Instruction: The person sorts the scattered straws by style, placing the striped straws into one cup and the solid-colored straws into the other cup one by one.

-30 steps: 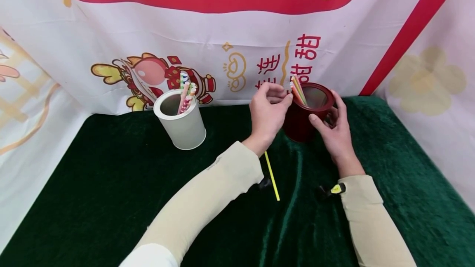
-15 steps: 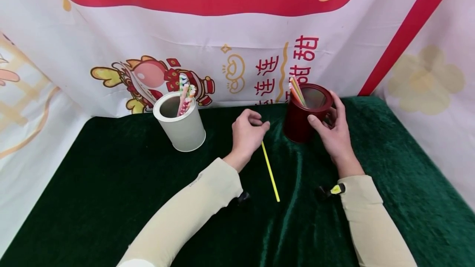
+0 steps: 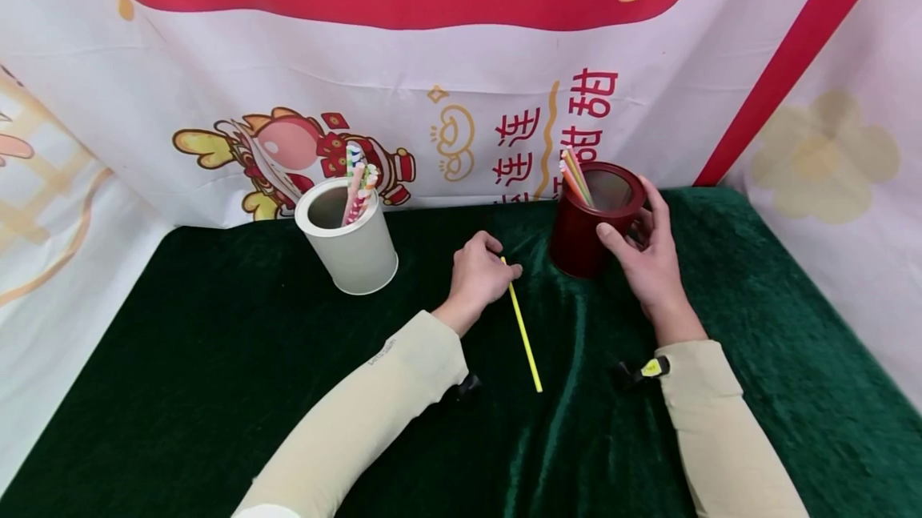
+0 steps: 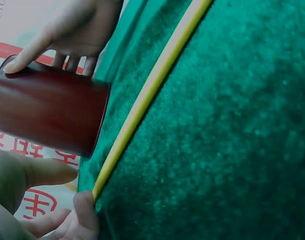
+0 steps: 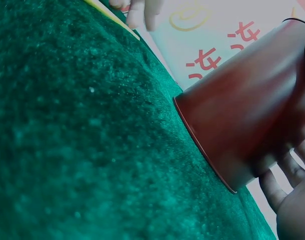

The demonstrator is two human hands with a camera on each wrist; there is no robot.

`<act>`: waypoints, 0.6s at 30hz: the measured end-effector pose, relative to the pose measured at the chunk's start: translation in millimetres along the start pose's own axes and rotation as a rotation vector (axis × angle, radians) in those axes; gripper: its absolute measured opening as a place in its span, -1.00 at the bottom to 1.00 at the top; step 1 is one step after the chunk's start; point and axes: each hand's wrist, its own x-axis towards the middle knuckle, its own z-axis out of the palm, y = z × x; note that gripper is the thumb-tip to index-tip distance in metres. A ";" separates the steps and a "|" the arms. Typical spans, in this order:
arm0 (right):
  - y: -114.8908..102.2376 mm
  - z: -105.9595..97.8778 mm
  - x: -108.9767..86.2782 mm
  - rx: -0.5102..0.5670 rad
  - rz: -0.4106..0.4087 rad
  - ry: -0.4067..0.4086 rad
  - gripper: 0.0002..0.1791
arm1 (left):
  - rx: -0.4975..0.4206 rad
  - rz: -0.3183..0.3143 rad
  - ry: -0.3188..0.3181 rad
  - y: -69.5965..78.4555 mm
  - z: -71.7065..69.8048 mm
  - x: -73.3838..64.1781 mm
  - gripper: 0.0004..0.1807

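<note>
A thin yellow straw lies on the green cloth, its far end at my left hand. In the left wrist view a fingertip touches that end of the straw, while the thumb stands apart from it across a gap. My right hand grips the side of a dark red canister, thumb in front and fingers behind. The canister stands upright on the cloth. Several coloured straws lean at its left rim.
To the left stands a white canister holding several patterned straws. Dark green velvet covers the table, with folds near the yellow straw. A printed white and red curtain hangs right behind the canisters.
My left hand has moved from the dark red canister's rim, left and down to the yellow straw's far end, its fingers parting. The right hand has stayed on the canister.
</note>
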 end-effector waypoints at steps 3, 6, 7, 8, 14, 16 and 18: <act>-0.5 0.2 0.4 0.004 -0.001 -0.002 -0.07 | -0.024 -0.048 -0.057 5.0 -2.3 -4.2 -0.59; -0.6 0.4 0.4 0.011 -0.004 -0.003 -0.07 | -0.035 -0.063 -0.083 0.9 -0.3 -0.3 -0.59; -0.6 0.5 0.2 0.013 -0.004 -0.003 -0.07 | -0.035 -0.065 -0.086 0.0 -0.1 0.9 -0.60; -0.5 0.5 0.1 0.015 -0.003 -0.003 -0.07 | -0.036 -0.067 -0.088 -0.3 -0.1 1.4 -0.61; -0.8 0.8 -0.1 0.017 0.003 -0.002 -0.07 | -0.062 -0.082 -0.090 -0.9 0.9 3.5 -0.66; -1.1 1.0 -0.4 0.019 -0.001 -0.001 -0.07 | -0.060 -0.088 -0.094 -0.2 1.2 4.3 -0.66; -1.4 1.4 -0.7 0.019 -0.004 0.000 -0.08 | -0.039 -0.071 -0.097 -4.2 5.2 9.9 -0.66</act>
